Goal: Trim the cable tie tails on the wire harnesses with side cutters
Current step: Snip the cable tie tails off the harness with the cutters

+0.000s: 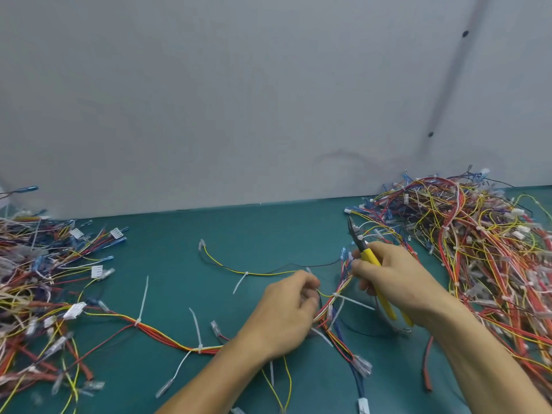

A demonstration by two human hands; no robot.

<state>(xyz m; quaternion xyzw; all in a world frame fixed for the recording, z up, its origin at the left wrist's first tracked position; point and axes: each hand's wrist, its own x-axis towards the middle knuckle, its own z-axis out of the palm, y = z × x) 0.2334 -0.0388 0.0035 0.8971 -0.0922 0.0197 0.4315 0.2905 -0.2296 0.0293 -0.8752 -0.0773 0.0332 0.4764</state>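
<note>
Right of centre, the right hand (397,282) curls round the yellow handles of the side cutters (369,255), whose dark tip points toward the upper left. At lower centre the left hand (283,312) pinches wires of the wire harness (167,339) spread across the green table (167,234), and an untrimmed white cable tie tail (355,302) juts out between both hands. More harnesses lie heaped at the left edge (33,279) and the right edge (478,243)
</note>
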